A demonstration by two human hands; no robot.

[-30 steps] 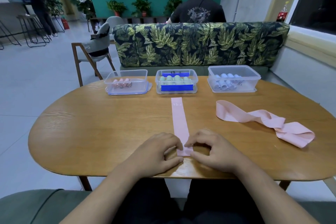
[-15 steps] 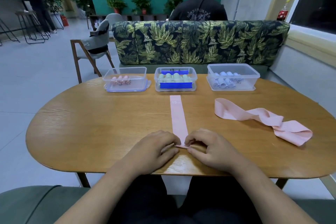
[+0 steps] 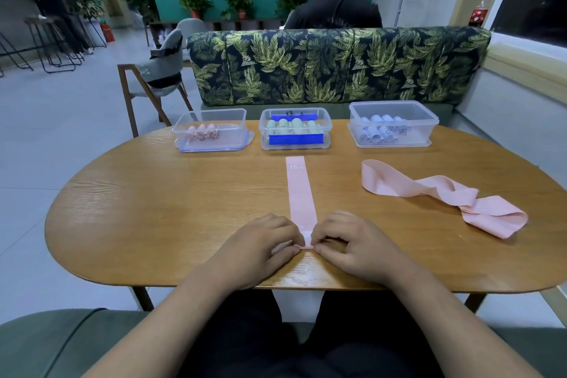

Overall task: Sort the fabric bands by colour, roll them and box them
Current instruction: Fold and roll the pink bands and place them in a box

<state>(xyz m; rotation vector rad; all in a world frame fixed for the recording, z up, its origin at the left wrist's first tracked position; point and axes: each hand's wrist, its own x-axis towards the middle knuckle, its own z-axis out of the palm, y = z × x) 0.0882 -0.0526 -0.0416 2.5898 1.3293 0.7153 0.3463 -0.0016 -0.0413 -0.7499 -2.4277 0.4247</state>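
My left hand (image 3: 260,250) and right hand (image 3: 352,247) pinch the pink band (image 3: 300,193) at its near end; looks soft, limp; I'd grip both edges.

Wooden worktop (image 3: 153,209) filled mid-frame. Flat pink band (image 3: 299,190) lay at centre; left hand (image 3: 264,244) and right hand (image 3: 352,247) pinched its curled near end. Loose pink band (image 3: 429,193) lay twisted at right. Upper centre: left box (image 3: 234,136) held pink rolls (image 3: 202,131), middle box (image 3: 327,132) green rolls (image 3: 291,126), right box (image 3: 427,129) blue rolls (image 3: 379,132).

The flat pink band (image 3: 302,190) carries a white "15" near its far end; the small letters after it are too blurred to read.
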